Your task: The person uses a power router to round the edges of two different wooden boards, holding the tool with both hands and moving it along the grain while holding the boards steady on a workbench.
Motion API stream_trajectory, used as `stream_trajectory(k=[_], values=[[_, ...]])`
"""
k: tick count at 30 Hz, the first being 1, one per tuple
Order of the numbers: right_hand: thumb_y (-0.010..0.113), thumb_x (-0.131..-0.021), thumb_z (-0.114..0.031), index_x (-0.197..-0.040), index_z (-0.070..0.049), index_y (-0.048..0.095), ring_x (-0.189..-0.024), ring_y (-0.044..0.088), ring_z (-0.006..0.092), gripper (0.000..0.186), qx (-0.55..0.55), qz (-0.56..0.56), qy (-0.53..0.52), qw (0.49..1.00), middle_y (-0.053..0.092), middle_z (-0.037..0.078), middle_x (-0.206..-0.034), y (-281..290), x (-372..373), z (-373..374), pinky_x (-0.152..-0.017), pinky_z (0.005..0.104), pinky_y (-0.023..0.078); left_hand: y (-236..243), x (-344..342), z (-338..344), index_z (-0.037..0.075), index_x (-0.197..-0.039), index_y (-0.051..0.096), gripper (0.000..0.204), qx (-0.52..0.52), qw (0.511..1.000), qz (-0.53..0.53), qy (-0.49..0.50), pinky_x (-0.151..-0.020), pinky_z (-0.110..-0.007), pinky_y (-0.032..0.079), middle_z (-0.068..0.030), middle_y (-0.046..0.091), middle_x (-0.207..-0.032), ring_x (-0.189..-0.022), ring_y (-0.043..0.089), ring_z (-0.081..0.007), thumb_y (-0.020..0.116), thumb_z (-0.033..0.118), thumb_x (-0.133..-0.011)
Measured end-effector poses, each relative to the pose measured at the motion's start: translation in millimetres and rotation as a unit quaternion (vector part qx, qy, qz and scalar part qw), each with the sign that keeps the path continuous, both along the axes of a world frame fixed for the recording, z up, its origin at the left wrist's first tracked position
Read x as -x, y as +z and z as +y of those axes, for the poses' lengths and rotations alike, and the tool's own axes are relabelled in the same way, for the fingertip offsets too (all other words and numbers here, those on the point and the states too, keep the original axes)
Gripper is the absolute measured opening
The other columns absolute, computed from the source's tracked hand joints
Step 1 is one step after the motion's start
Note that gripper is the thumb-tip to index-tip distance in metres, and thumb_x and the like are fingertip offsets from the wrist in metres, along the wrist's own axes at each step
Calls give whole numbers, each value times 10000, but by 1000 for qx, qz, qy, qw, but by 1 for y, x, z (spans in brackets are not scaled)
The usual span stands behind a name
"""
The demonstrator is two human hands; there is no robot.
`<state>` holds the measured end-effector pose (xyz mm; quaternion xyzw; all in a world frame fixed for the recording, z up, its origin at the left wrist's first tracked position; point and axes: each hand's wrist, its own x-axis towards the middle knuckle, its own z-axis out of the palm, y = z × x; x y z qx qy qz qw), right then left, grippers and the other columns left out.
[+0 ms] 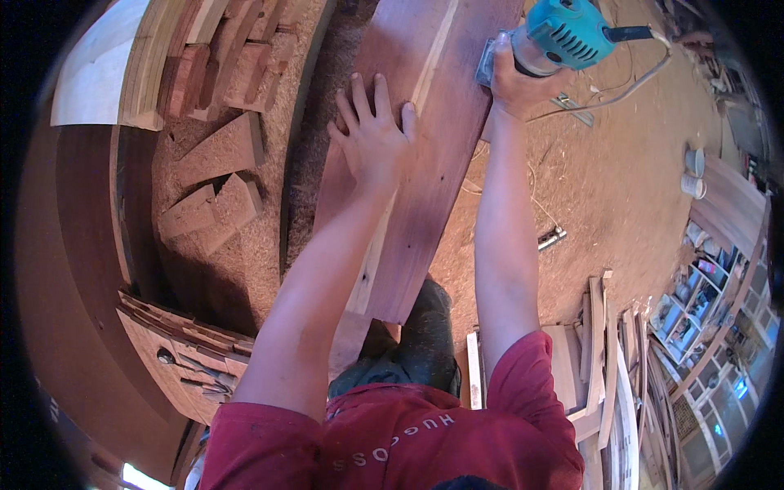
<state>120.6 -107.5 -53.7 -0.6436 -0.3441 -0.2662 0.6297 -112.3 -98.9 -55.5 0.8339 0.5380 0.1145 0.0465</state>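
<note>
A long reddish-brown wooden board (425,196) with a pale streak along its length stretches away from me. My left hand (372,135) lies flat on it, fingers spread, holding nothing. At the board's far right edge, my right hand (523,88) is wrapped round the lower body of a teal power trimmer (567,37). The trimmer's base (485,61) meets the board's edge; its cutting end is hidden. A dark cord leaves the back of the tool and joins a pale cable (604,104) hanging to the right.
Wood offcuts (214,151) lie among sawdust on the left, beside stacked boards (151,65). Hand tools (204,376) rest on a panel at lower left. Wood strips (600,359) lean at lower right, near a shelf of small items (694,314). White tubs (693,186) stand at far right.
</note>
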Motion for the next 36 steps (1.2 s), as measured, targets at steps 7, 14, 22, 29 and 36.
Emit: stream_trajectory(k=[7, 14, 22, 29, 36], values=[[918, -620, -457, -1357, 69, 495, -1077, 655, 335, 999, -20, 51, 34, 998, 630, 215, -1208, 3, -19, 26, -931, 422, 531, 3, 0, 2, 163, -1551, 446, 662, 32, 999, 1, 7, -1096, -711, 325, -160, 351, -1631, -1495, 315, -427, 538, 492, -983], [924, -632, -434, -1312, 82, 507, -982, 686, 317, 950, -16, 23, 34, 999, 668, 186, -1113, 9, -36, 45, -866, 407, 556, 10, 2, 4, 160, -1552, 442, 668, 43, 999, 0, 3, -1095, -705, 322, -161, 340, -1636, -1499, 305, -419, 555, 476, -975], [913, -628, -462, -1278, 78, 527, -942, 699, 326, 929, -11, 11, -1, 1000, 689, 187, -1075, 6, -73, 71, -838, 417, 559, 13, -1, 5, 158, -1558, 434, 682, 67, 998, 15, 5, -1120, -703, 298, -160, 308, -1656, -1503, 294, -435, 556, 481, -970], [923, -670, -419, -1297, 83, 508, -1030, 672, 305, 905, 8, -25, 3, 1000, 666, 187, -1140, 16, -96, 84, -923, 414, 541, 14, -2, 6, 159, -1571, 410, 697, 76, 997, 22, -5, -1113, -709, 298, -163, 269, -1667, -1507, 275, -442, 552, 474, -965], [941, -651, -403, -1273, 112, 509, -982, 689, 299, 916, 2, 8, 13, 1000, 674, 194, -1111, 8, -118, 100, -864, 398, 562, 13, -3, 8, 161, -1578, 400, 728, 83, 996, 38, -10, -1098, -717, 304, -166, 251, -1675, -1514, 255, -451, 561, 494, -950]])
